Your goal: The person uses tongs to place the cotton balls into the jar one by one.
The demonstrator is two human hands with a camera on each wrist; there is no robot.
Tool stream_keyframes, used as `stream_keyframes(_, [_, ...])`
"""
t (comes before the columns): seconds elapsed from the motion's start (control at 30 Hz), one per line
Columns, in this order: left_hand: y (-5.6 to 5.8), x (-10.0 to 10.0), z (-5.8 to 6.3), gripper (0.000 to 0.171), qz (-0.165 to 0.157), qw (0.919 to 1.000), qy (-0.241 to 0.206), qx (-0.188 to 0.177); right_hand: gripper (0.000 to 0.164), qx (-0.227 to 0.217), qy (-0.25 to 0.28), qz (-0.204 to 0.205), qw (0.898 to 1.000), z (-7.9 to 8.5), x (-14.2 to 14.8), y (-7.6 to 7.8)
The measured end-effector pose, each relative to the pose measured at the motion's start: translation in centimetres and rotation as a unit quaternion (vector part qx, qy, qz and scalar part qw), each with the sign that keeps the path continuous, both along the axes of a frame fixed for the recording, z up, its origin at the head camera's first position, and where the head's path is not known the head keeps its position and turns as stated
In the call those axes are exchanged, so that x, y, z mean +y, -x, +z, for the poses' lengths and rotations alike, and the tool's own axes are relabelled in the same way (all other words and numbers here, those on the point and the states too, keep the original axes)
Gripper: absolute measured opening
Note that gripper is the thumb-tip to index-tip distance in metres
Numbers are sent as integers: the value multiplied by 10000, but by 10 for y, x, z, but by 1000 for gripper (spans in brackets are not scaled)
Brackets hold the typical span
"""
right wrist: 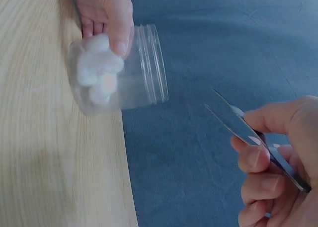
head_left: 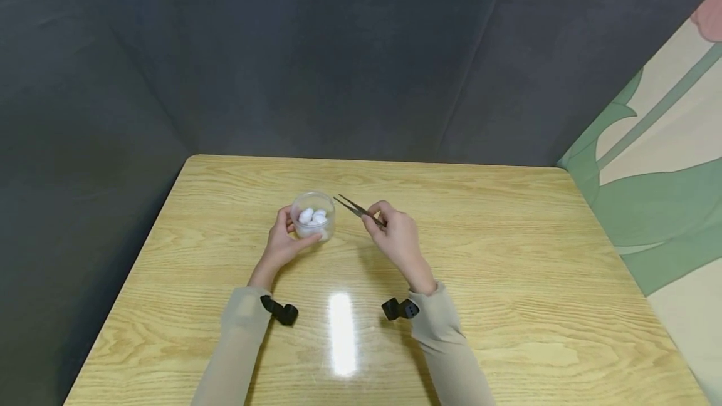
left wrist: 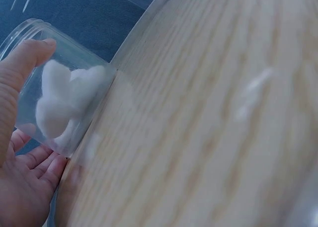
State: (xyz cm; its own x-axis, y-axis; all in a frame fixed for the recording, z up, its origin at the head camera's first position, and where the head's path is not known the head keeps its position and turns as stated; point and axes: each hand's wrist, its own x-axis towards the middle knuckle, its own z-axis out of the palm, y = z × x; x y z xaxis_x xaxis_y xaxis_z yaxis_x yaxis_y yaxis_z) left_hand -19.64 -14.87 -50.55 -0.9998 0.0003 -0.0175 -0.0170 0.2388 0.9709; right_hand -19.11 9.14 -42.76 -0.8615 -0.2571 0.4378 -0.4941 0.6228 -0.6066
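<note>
My left hand point(head_left: 284, 244) grips a clear plastic jar point(head_left: 312, 196) around its side, thumb in front and fingers behind. The jar stands upright on the table without a lid. Inside lie several white cotton balls point(left wrist: 67, 95), heaped at the bottom. To the right of the jar, my right hand point(head_left: 399, 237) pinches metal tweezers point(right wrist: 238, 121) between thumb and fingers. Their two tips are spread apart, hold nothing, and point toward the jar's rim from just outside it, raised over the table.
The wooden table point(head_left: 507, 255) has a far edge behind the jar, against a dark cloth point(head_left: 338, 67). A patterned curtain point(head_left: 665, 205) hangs along the right side. Small black cameras point(head_left: 286, 314) are strapped at both wrists.
</note>
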Motion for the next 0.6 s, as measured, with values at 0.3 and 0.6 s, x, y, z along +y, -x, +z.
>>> stream_keyframes(0.3, [-12, 5, 22, 78, -91, 9999, 50, -24, 11, 111, -106, -403, 9991, -4, 24, -5])
stream_keyframes(0.6, [-10, 4, 23, 79, -62, 10000, 9, -48, 10, 228, -301, -834, 9958, -14, 55, -5])
